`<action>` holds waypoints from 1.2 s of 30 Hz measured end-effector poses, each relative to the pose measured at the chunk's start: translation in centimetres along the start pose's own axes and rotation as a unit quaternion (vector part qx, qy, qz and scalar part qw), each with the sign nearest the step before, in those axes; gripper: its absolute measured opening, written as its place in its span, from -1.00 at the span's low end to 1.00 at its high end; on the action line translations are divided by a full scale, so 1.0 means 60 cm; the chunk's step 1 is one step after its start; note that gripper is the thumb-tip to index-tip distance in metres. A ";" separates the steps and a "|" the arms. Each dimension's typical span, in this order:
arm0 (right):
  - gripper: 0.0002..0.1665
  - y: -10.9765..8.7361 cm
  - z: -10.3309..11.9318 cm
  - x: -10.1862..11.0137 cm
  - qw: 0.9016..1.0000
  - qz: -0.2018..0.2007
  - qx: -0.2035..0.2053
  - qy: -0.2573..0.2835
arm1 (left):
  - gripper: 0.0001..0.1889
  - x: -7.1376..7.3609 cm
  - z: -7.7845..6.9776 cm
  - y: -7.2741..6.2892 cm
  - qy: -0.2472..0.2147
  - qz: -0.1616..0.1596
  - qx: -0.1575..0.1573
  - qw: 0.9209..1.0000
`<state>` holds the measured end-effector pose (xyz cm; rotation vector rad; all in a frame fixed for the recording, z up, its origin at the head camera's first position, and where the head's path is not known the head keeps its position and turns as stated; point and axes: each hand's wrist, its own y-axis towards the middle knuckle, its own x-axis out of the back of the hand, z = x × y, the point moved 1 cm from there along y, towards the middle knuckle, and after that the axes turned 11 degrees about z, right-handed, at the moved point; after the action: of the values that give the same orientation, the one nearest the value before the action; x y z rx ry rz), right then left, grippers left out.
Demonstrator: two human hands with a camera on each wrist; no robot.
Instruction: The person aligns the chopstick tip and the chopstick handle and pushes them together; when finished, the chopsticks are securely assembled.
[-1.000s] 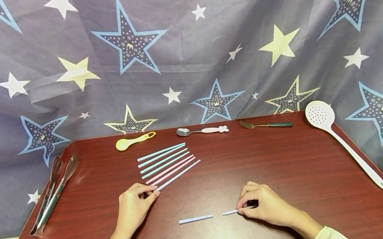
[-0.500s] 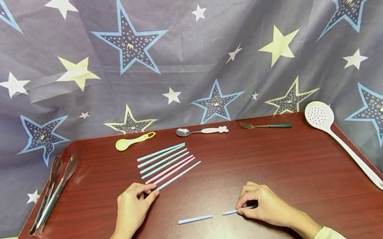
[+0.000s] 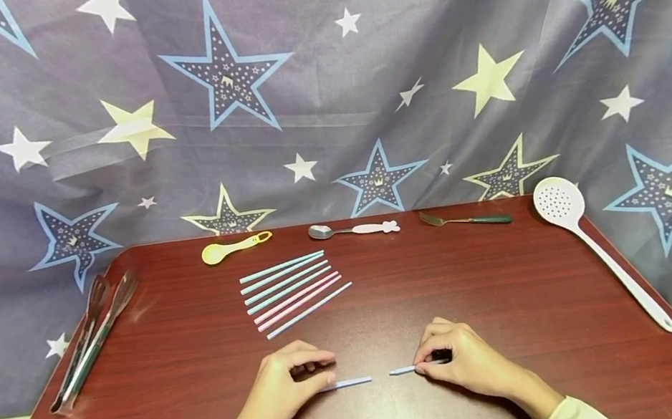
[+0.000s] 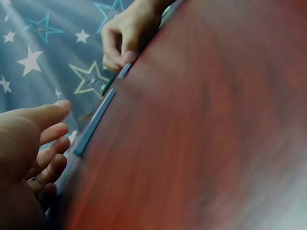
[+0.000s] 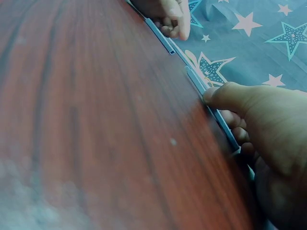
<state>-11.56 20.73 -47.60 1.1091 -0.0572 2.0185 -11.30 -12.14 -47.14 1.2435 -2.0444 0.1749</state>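
Note:
A short pale blue straw [image 3: 355, 382] lies on the table in front of me. My left hand [image 3: 291, 386] is at its left end in the head view, thumb and fingers parted. In the left wrist view a gap shows between those fingers and the straw [image 4: 96, 122]. To the right, my right hand [image 3: 465, 357] pinches another pale blue straw [image 3: 402, 371] between thumb and fingers. That straw's narrower tip points at the first straw, a small space between them. Part of the held straw [image 5: 194, 81] is hidden under the thumb in the right wrist view.
Behind my left hand lies a fanned row of green, pink and bluish straws [image 3: 290, 296]. Along the back are a yellow measuring spoon [image 3: 236, 247], a spoon [image 3: 355, 230] and a fork [image 3: 466, 219]. Tongs [image 3: 92, 344] lie left, a white skimmer [image 3: 603, 253] right.
My left hand has left the nearest straw of the fanned row and moved right and toward me, to the short straw. The right hand stays in place, pinching its straw.

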 end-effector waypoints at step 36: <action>-0.68 0.049 0.048 0.097 0.996 -0.083 -0.011 0.003 | -0.86 0.069 -0.069 0.075 0.040 -0.043 -0.014 0.998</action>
<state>-13.17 21.32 -40.67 1.0591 0.0156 1.8681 -13.99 -10.85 -40.37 1.2843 -1.9149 0.1532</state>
